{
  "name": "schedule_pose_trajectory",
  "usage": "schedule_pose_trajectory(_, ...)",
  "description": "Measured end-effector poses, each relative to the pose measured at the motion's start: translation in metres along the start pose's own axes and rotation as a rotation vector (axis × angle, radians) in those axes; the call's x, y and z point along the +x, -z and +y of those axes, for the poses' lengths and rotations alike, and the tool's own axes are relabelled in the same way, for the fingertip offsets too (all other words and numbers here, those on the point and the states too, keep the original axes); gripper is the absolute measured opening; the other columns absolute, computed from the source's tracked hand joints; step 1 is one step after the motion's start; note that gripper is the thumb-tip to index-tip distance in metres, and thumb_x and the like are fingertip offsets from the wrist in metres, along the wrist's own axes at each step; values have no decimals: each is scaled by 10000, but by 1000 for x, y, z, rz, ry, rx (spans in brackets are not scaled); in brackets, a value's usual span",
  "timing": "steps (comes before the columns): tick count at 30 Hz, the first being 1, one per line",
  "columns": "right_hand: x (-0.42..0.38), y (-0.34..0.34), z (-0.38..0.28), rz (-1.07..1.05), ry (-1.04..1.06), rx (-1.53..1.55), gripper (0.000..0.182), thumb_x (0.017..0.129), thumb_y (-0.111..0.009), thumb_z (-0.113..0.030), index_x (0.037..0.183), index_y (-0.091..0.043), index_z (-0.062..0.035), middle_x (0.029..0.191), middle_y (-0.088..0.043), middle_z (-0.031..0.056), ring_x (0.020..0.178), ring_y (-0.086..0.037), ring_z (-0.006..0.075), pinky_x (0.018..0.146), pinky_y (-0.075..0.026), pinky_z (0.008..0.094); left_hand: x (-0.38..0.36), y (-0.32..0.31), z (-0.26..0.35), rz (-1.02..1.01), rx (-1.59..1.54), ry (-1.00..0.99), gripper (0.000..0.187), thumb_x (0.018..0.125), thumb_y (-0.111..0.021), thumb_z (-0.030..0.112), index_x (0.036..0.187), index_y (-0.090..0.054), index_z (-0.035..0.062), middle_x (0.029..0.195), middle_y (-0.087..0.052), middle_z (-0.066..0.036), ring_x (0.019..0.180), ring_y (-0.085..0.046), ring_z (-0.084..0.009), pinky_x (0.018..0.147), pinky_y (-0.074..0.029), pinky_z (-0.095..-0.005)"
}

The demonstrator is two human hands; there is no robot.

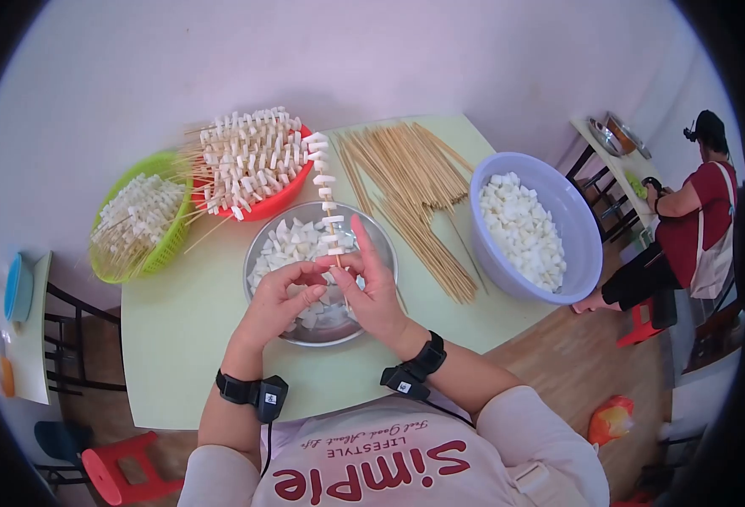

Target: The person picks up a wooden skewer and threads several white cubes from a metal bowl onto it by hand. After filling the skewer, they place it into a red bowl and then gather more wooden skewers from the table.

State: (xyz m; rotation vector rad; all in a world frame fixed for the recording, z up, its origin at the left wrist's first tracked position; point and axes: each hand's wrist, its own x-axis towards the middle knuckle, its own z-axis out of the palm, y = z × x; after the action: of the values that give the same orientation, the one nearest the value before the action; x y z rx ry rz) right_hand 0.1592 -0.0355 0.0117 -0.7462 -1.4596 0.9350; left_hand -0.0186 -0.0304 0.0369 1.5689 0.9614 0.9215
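The fingers (366, 247) of the right hand (372, 296) grasp a stick (332, 220) near its lower part, the index finger raised beside it. White chunks are threaded along the stick, which points away from the body, above a metal bowl (326, 335). The left hand (280, 300) has its fingertips right by the stick's lower part, next to the right hand; I cannot tell whether they grip anything. More loose white pieces (292, 245) lie in the bowl, below both hands. Just beyond it, to the left, a red basket (275, 204) is heaped with filled skewers (254, 152), and a green basket (167, 247) beside it carries more. Bare sticks (406, 160) are spread on the worktop (195, 355) to the right of the bowl, and past them a purple tub (584, 245) is well stocked with white pieces. At the far right, another person (710, 198) is at a separate table
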Motion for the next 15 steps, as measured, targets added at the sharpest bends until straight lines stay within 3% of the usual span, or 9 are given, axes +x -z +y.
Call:
schedule_pose_trajectory(5,-2,-1,-6,9,28,-58,715,921,-583,-67,1511,-180,-56,1043,-692,92,835,-616,124,739,-488,277,-1,-1,0,-113,77,-44,224,878,-671,142,1048,-645,-3,914,-665,-38,874,-588,-113,798,-473,-275)
schedule_pose_trajectory(10,-5,-3,-13,36,12,-114,610,892,-619,-69,1447,-367,-42,1044,-694,98,784,-603,154,720,-486,258,-3,-7,5,-219,-93,-11,189,862,-680,132,997,-658,1,882,-666,-27,844,-584,-106,800,-464,-275)
schedule_pose_trajectory(12,-15,-7,-13,39,39,-151,595,890,-619,-64,1436,-386,-40,1047,-691,106,775,-602,164,723,-489,258,-5,-5,-3,-192,38,32,174,852,-698,120,989,-658,20,956,-661,-5,914,-578,-98,848,-455,-258)
schedule_pose_trajectory(13,-4,-3,-10,21,56,-193,579,888,-619,-59,1426,-405,-38,1050,-688,114,766,-601,175,727,-491,257,0,-7,-5,-245,-95,-17,194,846,-698,79,1024,-645,25,983,-658,-6,921,-579,-97,840,-462,-253)
schedule_pose_trajectory(15,-15,-7,-8,-2,14,-142,585,889,-617,-54,1431,-395,-36,1071,-680,124,787,-613,176,741,-494,263,-14,-20,-4,-201,-269,71,195,855,-675,65,1041,-637,24,930,-646,0,876,-574,-85,808,-460,-243)
